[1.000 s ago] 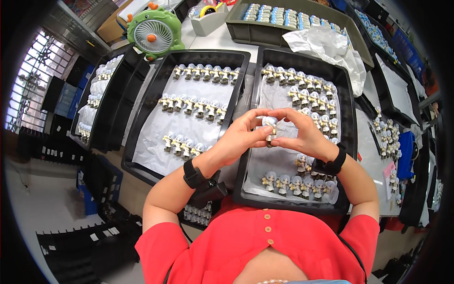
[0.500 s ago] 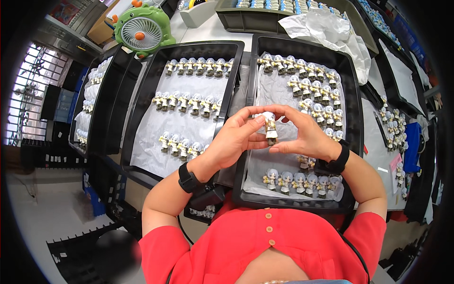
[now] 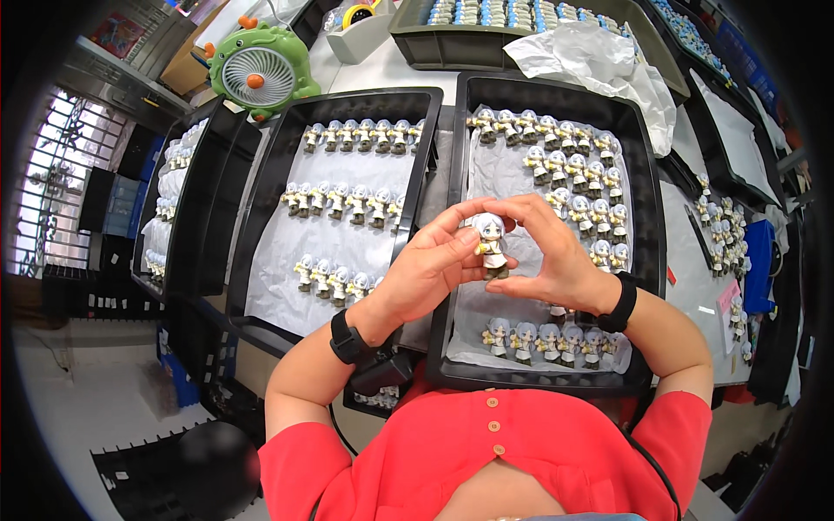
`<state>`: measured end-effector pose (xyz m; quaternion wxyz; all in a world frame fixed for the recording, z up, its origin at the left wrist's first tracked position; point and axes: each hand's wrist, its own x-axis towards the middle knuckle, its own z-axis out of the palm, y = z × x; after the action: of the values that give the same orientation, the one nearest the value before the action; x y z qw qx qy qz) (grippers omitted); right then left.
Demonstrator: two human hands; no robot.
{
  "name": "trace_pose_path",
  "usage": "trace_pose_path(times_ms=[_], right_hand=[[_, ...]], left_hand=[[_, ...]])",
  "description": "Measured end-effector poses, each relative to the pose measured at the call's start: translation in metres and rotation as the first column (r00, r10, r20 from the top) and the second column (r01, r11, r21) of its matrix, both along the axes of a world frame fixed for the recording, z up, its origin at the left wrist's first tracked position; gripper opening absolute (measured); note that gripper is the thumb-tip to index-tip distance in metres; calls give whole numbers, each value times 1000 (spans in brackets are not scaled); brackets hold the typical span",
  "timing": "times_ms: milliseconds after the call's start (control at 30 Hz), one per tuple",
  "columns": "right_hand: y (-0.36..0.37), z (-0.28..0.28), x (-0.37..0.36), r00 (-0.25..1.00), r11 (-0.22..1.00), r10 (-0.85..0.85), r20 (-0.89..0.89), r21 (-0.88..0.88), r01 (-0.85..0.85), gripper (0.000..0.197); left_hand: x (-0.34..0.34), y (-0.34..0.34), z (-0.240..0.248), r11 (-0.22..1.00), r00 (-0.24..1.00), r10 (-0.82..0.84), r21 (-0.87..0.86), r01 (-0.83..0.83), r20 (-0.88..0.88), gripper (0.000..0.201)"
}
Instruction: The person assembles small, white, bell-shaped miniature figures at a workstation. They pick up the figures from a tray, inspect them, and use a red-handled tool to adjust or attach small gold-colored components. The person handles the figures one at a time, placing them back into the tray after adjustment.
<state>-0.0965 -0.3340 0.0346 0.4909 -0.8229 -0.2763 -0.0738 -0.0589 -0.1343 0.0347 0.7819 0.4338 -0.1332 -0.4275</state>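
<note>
As catalogued at this moment, both hands meet above the right tray, with one small figure between them.

Change: against the views of a second ago the figure [image 3: 492, 245] now shows whole and upright, pale-haired head up and face toward the camera, where it was earlier mostly covered by fingers; hands sit at much the same spot. Judged: a turn-over check is under way.

Left hand [image 3: 432, 267]: fingers curled part-way, thumb and fingertips pressing the figure's left side and legs; grasping it.

Right hand [image 3: 556, 256]: fingers arched over the figure's head, thumb below near its feet; closed lightly around it, grasping.

Figure, place: held in the air over the near half of the right tray [image 3: 647, 217], clear of the rows.

Right tray contents: figures in rows at far right and one row at the near edge, on white paper.

Left tray [image 3: 261, 208]: three rows of like figures on paper.

Far left: green desk fan [image 3: 254, 74] on the bench.

Far: grey bin [image 3: 452, 48] of figures, crumpled plastic bag [image 3: 599, 65].
</note>
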Motion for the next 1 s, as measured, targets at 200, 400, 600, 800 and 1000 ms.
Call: trace_pose_path(times_ms=[200, 400, 600, 800, 1000], right_hand=[[-1, -2, 0, 999, 999, 3, -51, 50, 0, 75], [-1, -3, 1, 998, 998, -1, -71, 66, 6, 73], [0, -3, 0, 999, 998, -49, 5, 36, 49, 71], [2, -6, -2, 985, 993, -115, 131, -3, 117, 71], [2, -3, -5, 968, 988, -143, 204, -24, 151, 75]], left_hand=[[-1, -2, 2, 999, 1000, 12, -49, -13, -22, 50], [2, -2, 0, 998, 1000, 5, -58, -5, -7, 52], [0, -2, -3, 998, 999, 48, -37, -47, 23, 54], [-2, -5, -7, 990, 989, 140, -23, -139, 38, 43], [-4, -5, -10, 978, 978, 207, -21, -207, 35, 26]])
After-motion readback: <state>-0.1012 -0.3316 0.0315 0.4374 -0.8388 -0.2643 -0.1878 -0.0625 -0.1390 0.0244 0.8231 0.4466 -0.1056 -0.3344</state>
